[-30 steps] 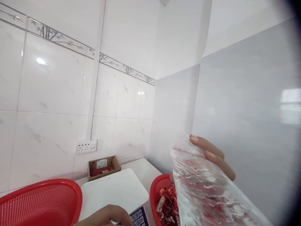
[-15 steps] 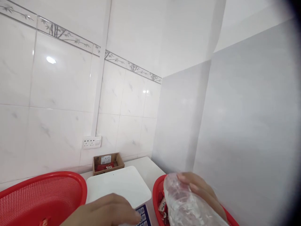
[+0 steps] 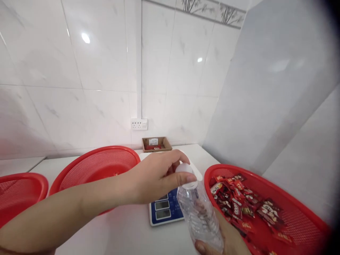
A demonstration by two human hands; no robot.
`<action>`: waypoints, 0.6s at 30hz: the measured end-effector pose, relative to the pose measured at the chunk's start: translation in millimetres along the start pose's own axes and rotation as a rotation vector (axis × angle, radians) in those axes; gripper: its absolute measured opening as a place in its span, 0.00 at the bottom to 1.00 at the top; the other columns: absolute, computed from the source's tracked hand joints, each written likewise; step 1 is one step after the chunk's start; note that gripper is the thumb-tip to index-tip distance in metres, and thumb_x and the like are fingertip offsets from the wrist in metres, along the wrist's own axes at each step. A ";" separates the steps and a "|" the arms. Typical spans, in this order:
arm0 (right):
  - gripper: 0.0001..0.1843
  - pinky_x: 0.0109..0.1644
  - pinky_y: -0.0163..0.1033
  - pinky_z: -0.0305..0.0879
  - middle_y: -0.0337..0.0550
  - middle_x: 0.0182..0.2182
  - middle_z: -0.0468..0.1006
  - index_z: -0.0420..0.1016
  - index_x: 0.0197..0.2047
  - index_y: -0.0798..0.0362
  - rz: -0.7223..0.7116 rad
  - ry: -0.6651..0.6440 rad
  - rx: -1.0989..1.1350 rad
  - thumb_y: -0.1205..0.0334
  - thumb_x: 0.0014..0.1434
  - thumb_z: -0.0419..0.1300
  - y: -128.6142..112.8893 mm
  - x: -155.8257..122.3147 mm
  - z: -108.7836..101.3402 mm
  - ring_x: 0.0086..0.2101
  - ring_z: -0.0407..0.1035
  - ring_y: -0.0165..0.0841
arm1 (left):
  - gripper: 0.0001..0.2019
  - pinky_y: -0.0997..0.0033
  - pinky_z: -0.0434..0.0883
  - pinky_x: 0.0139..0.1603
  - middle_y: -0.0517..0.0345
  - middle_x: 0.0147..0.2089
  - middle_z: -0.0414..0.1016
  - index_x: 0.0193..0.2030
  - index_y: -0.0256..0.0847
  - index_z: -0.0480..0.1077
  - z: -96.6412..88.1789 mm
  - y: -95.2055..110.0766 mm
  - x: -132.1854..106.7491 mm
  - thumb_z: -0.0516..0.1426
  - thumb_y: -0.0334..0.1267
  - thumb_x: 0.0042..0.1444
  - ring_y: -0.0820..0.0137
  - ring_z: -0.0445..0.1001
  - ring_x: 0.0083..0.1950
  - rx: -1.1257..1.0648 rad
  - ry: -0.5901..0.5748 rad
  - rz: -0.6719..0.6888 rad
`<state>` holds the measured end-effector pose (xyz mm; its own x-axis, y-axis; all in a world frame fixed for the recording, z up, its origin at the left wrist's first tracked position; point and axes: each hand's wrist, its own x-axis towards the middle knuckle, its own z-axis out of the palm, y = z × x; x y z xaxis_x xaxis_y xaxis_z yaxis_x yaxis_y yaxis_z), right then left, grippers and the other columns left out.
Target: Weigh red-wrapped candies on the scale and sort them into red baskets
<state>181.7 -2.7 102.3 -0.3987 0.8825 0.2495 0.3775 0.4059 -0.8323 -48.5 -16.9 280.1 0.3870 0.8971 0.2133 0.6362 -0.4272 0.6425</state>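
A clear plastic bottle (image 3: pixel 200 216) tilts in front of me, its top leaning away; no liquid can be made out inside. My right hand (image 3: pixel 230 235) wraps round its lower body from the right, the thumb at the front. The fingers and thumb of my left hand (image 3: pixel 162 175) close on the white cap (image 3: pixel 184 168) at the bottle's top. Behind the bottle and partly covered by my left hand is a scale with a blue panel (image 3: pixel 172 209) and a white weighing plate (image 3: pixel 198 171).
On the right, a red basket (image 3: pixel 297 202) holds several wrapped snacks (image 3: pixel 236 198). Two more red baskets (image 3: pixel 117 150) (image 3: pixel 23 177) stand to the left. Against the tiled wall sits a small cardboard box (image 3: pixel 166 143) with red packets, below a socket (image 3: pixel 139 124). All rest on a white table (image 3: pixel 119 233).
My view has tipped down and to the left. My left hand has come over onto the bottle's cap. The bottle, in my right hand, now has its cap showing.
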 end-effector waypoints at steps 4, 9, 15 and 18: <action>0.40 0.59 0.55 0.57 0.48 0.56 0.69 0.67 0.56 0.48 0.198 0.001 -0.028 0.44 0.40 0.64 -11.6 1.8 0.2 0.57 0.58 0.52 | 0.16 0.74 0.59 0.26 0.62 0.28 0.68 0.40 0.41 0.67 3.1 -9.1 13.6 0.52 0.52 0.57 0.73 0.65 0.28 0.153 -0.039 -0.062; 0.38 0.61 0.54 0.51 0.52 0.54 0.70 0.66 0.56 0.52 0.291 -0.080 0.112 0.45 0.42 0.64 -23.3 3.8 -8.3 0.55 0.60 0.49 | 0.18 0.74 0.61 0.28 0.63 0.29 0.69 0.40 0.42 0.68 5.3 -25.4 29.8 0.51 0.54 0.57 0.73 0.67 0.30 0.126 -0.129 -0.084; 0.30 0.30 0.35 0.65 0.44 0.27 0.77 0.76 0.42 0.51 0.272 -0.446 0.978 0.37 0.43 0.62 -11.9 -6.9 -7.9 0.27 0.70 0.34 | 0.12 0.72 0.67 0.43 0.59 0.39 0.70 0.50 0.41 0.66 4.4 -37.9 43.9 0.51 0.39 0.60 0.73 0.68 0.41 -0.225 -0.338 0.090; 0.33 0.22 0.30 0.59 0.45 0.24 0.76 0.75 0.47 0.53 0.247 -0.542 1.286 0.35 0.48 0.56 -3.7 -12.4 2.4 0.21 0.68 0.30 | 0.12 0.70 0.68 0.45 0.56 0.41 0.70 0.49 0.39 0.66 5.6 -39.6 48.8 0.53 0.37 0.58 0.72 0.69 0.42 -0.383 -0.384 0.119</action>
<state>183.2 -15.7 101.2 -0.8131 0.5791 0.0598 -0.4113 -0.4988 -0.7629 -51.0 43.2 261.0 0.7026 0.7087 0.0635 0.3123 -0.3873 0.8675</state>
